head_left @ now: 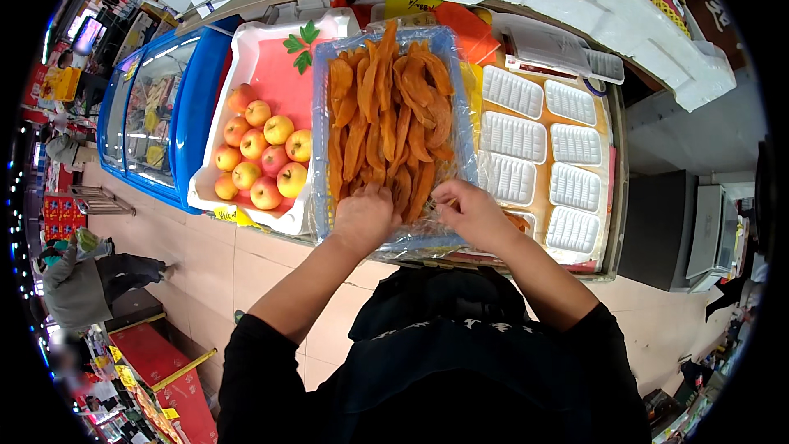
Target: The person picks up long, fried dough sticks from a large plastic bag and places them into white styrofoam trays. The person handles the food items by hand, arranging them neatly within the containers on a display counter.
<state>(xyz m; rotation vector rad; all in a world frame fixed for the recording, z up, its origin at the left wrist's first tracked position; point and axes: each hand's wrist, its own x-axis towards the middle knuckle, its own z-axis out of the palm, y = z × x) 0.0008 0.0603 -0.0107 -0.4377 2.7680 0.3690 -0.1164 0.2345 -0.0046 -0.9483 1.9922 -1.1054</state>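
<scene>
A blue plastic basket (pixel 465 115) lined with clear plastic film (pixel 386 248) stands in front of me. It is heaped with long orange-brown strips (pixel 386 115) that look like dried sweet potato, mostly lying lengthwise. My left hand (pixel 367 218) rests at the near end of the heap, its fingers curled down over the strips and their tips hidden. At the basket's near right side, my right hand (pixel 472 212) is closed with thumb and fingers together, beside the film and the strip ends. What it pinches, if anything, is too small to tell.
White plastic trays (pixel 514 137) lie in two columns on a board to the right. On the left, a white foam box (pixel 201 185) holds several apples (pixel 265 193), and beyond it stands a blue freezer (pixel 182 115). A foam slab (pixel 575 12) juts in at the far right.
</scene>
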